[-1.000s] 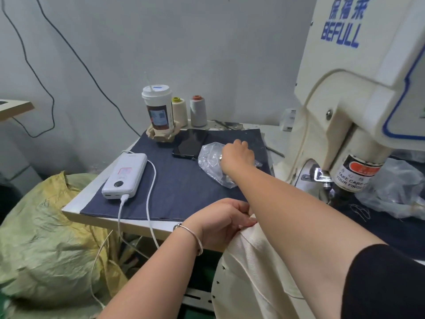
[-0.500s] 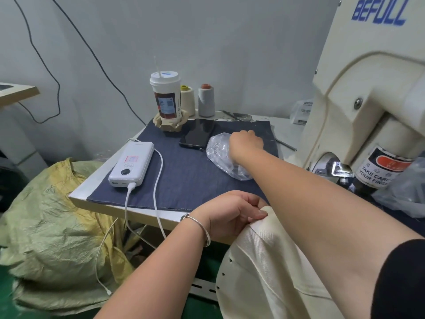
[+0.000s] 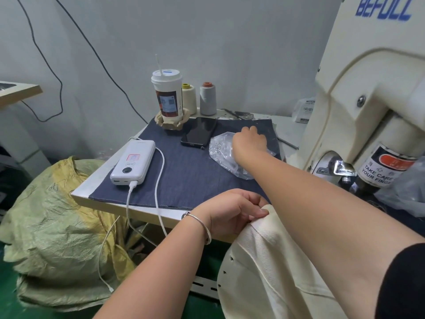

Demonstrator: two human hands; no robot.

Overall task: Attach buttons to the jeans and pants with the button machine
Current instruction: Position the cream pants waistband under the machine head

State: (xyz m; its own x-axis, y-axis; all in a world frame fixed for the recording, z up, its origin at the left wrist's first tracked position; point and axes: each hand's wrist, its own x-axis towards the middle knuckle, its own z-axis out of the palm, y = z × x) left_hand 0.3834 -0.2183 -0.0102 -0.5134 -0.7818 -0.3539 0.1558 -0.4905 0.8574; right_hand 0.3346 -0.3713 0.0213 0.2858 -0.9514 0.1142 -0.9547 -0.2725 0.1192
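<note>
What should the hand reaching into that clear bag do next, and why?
Probably pick out one button and carry it to the button machine. The right hand is at the clear plastic bag of small buttons, while the left hand grips the cream pants at the table edge.

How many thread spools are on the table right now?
2. A cream spool with a yellow top stands right behind the drink cup; a grey spool with an orange top stands beside it. The machine may hide others.

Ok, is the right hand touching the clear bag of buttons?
Touching. The head view shows the right hand lying on top of the clear bag, with no gap visible between them.
</note>
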